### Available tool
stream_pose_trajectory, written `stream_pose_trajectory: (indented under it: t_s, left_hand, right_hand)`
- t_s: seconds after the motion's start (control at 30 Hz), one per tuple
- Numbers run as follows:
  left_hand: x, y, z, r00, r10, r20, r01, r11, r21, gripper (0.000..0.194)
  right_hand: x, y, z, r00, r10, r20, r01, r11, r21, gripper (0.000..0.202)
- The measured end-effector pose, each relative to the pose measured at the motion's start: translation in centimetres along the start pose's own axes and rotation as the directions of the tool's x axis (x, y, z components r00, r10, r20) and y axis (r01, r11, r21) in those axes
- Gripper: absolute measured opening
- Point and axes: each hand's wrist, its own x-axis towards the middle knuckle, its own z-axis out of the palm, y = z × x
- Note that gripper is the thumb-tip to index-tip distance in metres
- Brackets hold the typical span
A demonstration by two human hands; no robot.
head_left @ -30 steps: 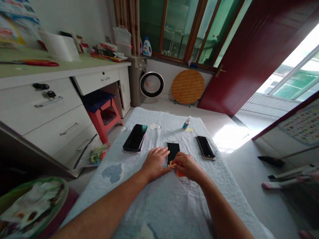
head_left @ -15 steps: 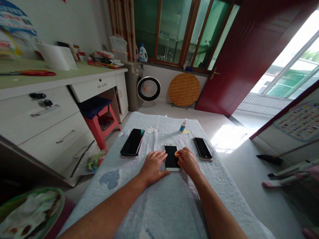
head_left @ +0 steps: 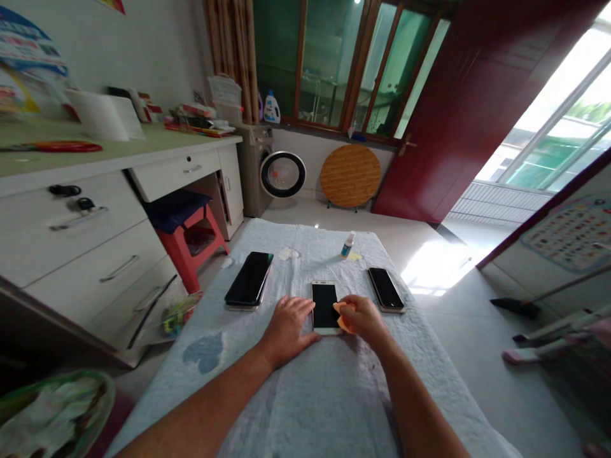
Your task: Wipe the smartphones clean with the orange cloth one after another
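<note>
A white-framed phone [head_left: 324, 305] lies face up in the middle of a table covered with a pale blue cloth [head_left: 305, 394]. My left hand [head_left: 286, 329] rests flat beside the phone's left edge, fingers touching it. My right hand [head_left: 365, 319] pinches a small orange cloth [head_left: 342, 315] against the phone's lower right edge. A larger black phone [head_left: 249, 287] lies to the left and a dark phone [head_left: 386, 289] to the right. A small spray bottle [head_left: 348, 245] stands at the far end.
A white wad [head_left: 287, 254] lies near the table's far left. A desk with drawers [head_left: 95, 235] and a red stool [head_left: 191, 232] stand to the left. A washing machine [head_left: 267, 168], a round wooden tabletop [head_left: 351, 175] and an open red door [head_left: 458, 108] are beyond.
My right hand slid the orange cloth from the phone's bottom up over the screen, then back down to its lower right edge. My left hand stayed beside the phone.
</note>
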Motion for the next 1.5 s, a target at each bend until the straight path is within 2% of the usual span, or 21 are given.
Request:
stream_pose_trajectory:
  t_s: [0.2,0.43,0.57,0.7,0.87,1.1,1.3,1.5]
  left_hand:
    - [-0.1,-0.2,0.1,1.000,0.006,0.009,-0.006,1.000,-0.004,0.060]
    - [0.2,-0.1,0.2,0.999,0.043,0.005,-0.043,0.999,-0.016,0.053]
    - [0.3,0.3,0.1,0.998,0.065,0.007,-0.064,0.997,-0.029,0.051]
    - [0.3,0.4,-0.2,0.998,0.068,-0.007,-0.068,0.995,-0.068,0.057]
    - [0.4,0.4,-0.8,0.992,0.021,-0.124,-0.043,0.984,-0.176,0.055]
    - [0.4,0.8,-1.5,0.962,0.088,-0.258,-0.128,0.981,-0.143,0.054]
    - [0.2,1.1,-1.7,0.963,0.084,-0.258,-0.120,0.985,-0.127,0.040]
    - [0.1,1.8,-1.6,0.964,0.041,-0.263,-0.091,0.979,-0.183,0.038]
  right_hand:
    - [-0.1,-0.3,0.1,0.992,0.120,0.030,-0.123,0.932,0.341,0.029]
    - [-0.8,-1.6,-0.4,0.993,0.107,0.047,-0.115,0.820,0.560,0.033]
    - [-0.9,-1.8,-0.4,0.995,0.101,0.007,-0.086,0.806,0.585,0.034]
    - [-1.1,-2.0,0.0,0.999,0.047,0.013,-0.046,0.800,0.598,0.037]
    - [-1.3,-1.9,0.6,0.998,-0.014,0.058,-0.025,0.787,0.616,0.041]
    - [-1.1,-1.7,1.9,0.991,-0.088,0.099,0.007,0.782,0.624,0.039]
    - [-1.4,-2.2,2.3,0.990,-0.071,0.124,-0.016,0.807,0.590,0.039]
    - [-1.4,-2.3,2.5,0.987,-0.052,0.152,-0.046,0.816,0.576,0.036]
